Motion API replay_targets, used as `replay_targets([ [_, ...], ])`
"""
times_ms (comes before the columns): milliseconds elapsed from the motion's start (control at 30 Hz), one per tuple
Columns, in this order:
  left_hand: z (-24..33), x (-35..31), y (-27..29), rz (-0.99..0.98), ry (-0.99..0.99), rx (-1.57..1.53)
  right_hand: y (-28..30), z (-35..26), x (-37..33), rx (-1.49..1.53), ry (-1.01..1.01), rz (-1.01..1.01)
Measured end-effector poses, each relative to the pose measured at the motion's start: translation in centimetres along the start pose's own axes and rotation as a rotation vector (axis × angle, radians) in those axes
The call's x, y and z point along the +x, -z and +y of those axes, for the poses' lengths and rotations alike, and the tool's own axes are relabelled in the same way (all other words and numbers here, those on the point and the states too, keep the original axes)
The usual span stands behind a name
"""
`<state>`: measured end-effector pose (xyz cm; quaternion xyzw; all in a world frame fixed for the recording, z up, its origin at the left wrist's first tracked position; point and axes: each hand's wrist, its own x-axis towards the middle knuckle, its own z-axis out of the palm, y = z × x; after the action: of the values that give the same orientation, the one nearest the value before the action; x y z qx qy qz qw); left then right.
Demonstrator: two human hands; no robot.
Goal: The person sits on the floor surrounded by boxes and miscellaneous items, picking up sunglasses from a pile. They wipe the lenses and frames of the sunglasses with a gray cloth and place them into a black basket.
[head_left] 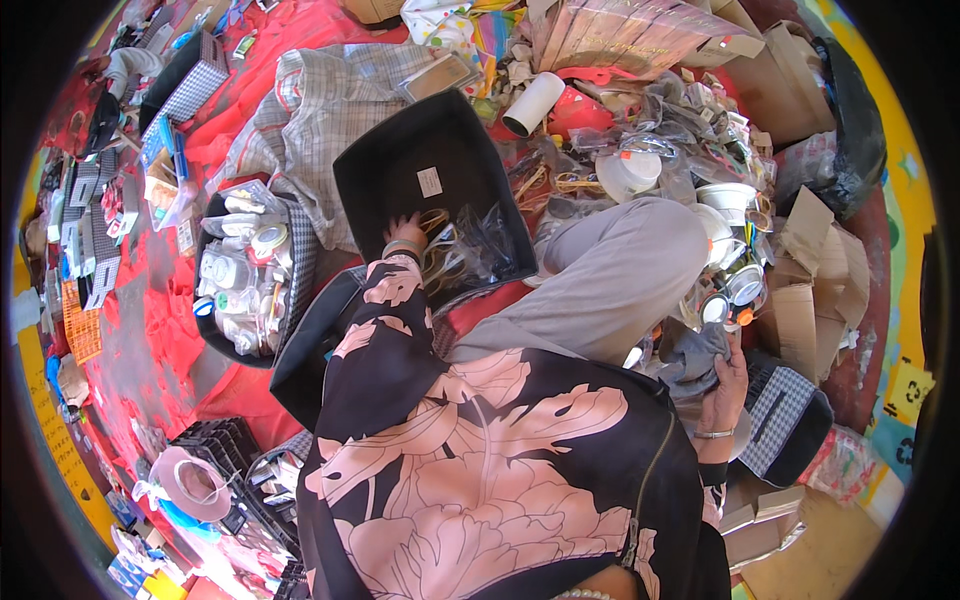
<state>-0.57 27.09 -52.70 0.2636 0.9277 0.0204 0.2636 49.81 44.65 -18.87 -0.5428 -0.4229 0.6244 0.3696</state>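
Note:
My left hand reaches into a large black bin and lies at its inner side with the fingers apart. Close to those fingers are a yellowish looped cord and clear plastic bags. A small white label is stuck to the bin's inside. Off to the right, my right hand is closed on a grey cloth, which hangs bunched beside my knee. White-lidded containers lie just beyond it.
At the left stands a bin packed with clear containers and plastic. Plastic bags and cups are heaped ahead of my knee. Open cardboard boxes and a houndstooth-patterned box stand at the right. A plaid cloth lies beyond the bins.

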Motion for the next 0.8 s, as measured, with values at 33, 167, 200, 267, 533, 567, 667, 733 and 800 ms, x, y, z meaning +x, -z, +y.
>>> replay_targets([
  [33, -0.5, 1.0, -1.0, -0.157, 0.014, 0.010, -0.4, -0.4, -0.5, 0.011, -0.013, 0.051],
  [167, -1.3, 2.6, -4.9, -0.072, -0.138, -0.062, 0.3, -0.5, -0.6, 0.061, -0.011, 0.105],
  [200, -1.7, 2.8, -5.2, -0.069, -0.160, -0.105, 0.7, -0.3, -0.6, 0.060, -0.003, 0.104],
  [267, -2.1, 2.6, -5.5, -0.111, -0.138, -0.121, 1.0, -0.1, -0.6, 0.049, 0.001, 0.091],
  [533, 2.0, 0.9, -0.3, 0.172, -0.166, -0.158, 3.3, 0.9, -1.3, 0.155, -0.049, 0.140],
  [567, 5.5, -1.9, 3.9, 0.312, -0.246, -0.250, 3.9, 1.1, -0.9, 0.164, -0.045, 0.142],
  [667, 10.9, -0.2, 6.1, 0.657, -0.588, -0.258, 5.6, 1.0, 0.0, 0.187, -0.055, 0.149],
  [733, 17.6, -1.1, 8.8, 0.620, -0.707, -0.396, 6.7, 1.1, 0.8, 0.215, -0.070, 0.152],
  [800, 24.1, -0.8, 10.2, 0.596, -0.866, -0.447, 7.8, 1.6, 1.9, 0.261, -0.096, 0.123],
])
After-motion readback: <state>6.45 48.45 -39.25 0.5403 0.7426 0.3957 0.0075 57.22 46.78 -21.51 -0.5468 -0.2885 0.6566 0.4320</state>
